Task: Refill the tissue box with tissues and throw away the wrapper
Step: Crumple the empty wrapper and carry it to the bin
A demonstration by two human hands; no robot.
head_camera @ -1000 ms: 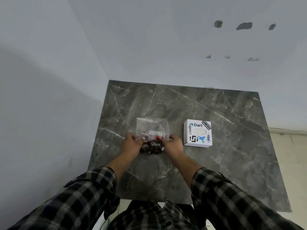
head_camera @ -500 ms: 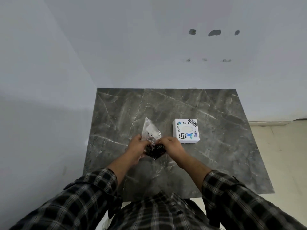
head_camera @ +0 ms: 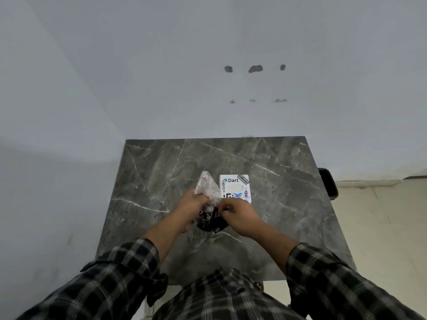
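Both my left hand (head_camera: 193, 205) and right hand (head_camera: 239, 215) pinch the crinkly, featherlight wrapper (head_camera: 208, 195) at frame centre; slippery film, so I'd grip its gathered middle.

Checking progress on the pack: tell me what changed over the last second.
The pack, first flat on the table, is now lifted and crumpled upright. The left hand and right hand moved closer together, both gripping it. The tissue box stayed put.
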